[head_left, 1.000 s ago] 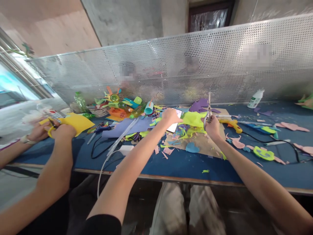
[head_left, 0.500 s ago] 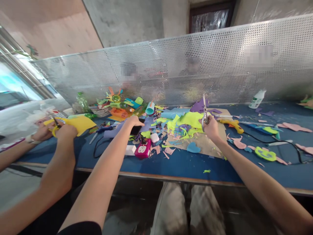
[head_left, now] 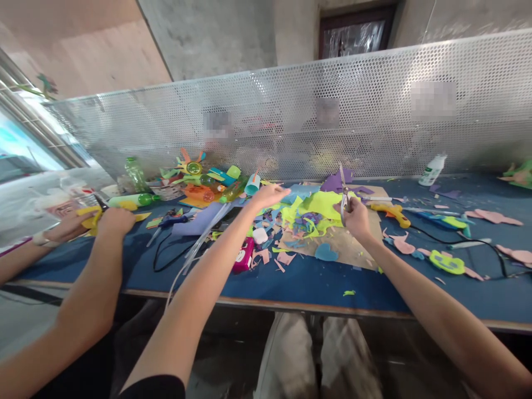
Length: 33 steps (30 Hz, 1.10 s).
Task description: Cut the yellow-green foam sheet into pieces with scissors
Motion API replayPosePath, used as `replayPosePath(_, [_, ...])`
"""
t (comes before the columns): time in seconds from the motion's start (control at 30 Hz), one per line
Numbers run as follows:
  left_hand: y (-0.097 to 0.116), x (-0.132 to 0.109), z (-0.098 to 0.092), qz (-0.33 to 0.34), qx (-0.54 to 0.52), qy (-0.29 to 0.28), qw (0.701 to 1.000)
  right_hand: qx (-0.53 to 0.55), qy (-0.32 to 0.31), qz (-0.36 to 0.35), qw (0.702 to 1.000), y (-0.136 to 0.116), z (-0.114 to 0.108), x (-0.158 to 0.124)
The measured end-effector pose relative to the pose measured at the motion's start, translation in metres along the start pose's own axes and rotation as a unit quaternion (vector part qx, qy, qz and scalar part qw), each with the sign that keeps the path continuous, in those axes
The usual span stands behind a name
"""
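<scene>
The right hand (head_left: 356,219) was closed around the handles of silver metal scissors (head_left: 344,191), their blades pointing upward. The left hand (head_left: 270,195) was open, its fingers stretched to the right above a heap of multicoloured cut scraps (head_left: 286,219), with nothing visible in its grasp. Just right of its fingertips lay a light-blue crumpled sheet (head_left: 305,192); a lime-green flat sheet (head_left: 326,206) lay between the two hands, near the scissors. Nearer, on a brown paper sheet (head_left: 353,244), was a blue heart-shaped cutout (head_left: 327,251). Left of it were a white rounded case (head_left: 260,236) and a magenta box (head_left: 243,257), partly hidden by the left forearm. To the right lay a yellow glue gun (head_left: 393,214). At far left, a co-worker's hands (head_left: 114,221) held a yellow sheet (head_left: 89,219). A perforated metal screen (head_left: 291,111) stood along the far side of the blue table (head_left: 307,285).
</scene>
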<state>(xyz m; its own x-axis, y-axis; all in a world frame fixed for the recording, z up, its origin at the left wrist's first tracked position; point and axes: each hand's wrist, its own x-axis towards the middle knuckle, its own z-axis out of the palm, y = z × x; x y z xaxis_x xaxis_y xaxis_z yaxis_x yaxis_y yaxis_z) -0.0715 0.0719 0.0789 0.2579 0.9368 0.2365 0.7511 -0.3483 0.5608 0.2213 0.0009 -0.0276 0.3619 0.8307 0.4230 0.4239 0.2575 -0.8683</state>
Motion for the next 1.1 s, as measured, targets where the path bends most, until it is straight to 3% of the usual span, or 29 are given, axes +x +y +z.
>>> replayPosePath(0.1, [0.025,-0.008,0.046,0.073,-0.074,-0.046,0.994,0.064,-0.005,0.013,0.998,-0.002,0.001,0.000])
replayPosePath(0.23, [0.046,-0.025,0.102,0.099,-0.225,-0.059,0.968,0.085,-0.002,0.023,0.996,-0.002,0.002,0.001])
replayPosePath(0.4, [0.056,-0.038,0.142,0.080,-0.338,-0.009,0.938,0.088,-0.038,-0.006,0.995,-0.008,0.003,-0.004])
replayPosePath(0.6, [0.049,-0.044,0.148,0.106,-0.360,0.050,0.926,0.067,-0.065,-0.031,0.995,-0.012,0.007,-0.015])
replayPosePath(0.93, [0.038,-0.051,0.141,0.095,-0.309,0.051,0.945,0.102,-0.074,-0.026,0.992,-0.019,0.006,-0.021])
replayPosePath(1.1, [0.037,-0.049,0.142,0.175,-0.205,0.066,0.961,0.099,-0.073,-0.021,0.992,-0.024,0.005,-0.022])
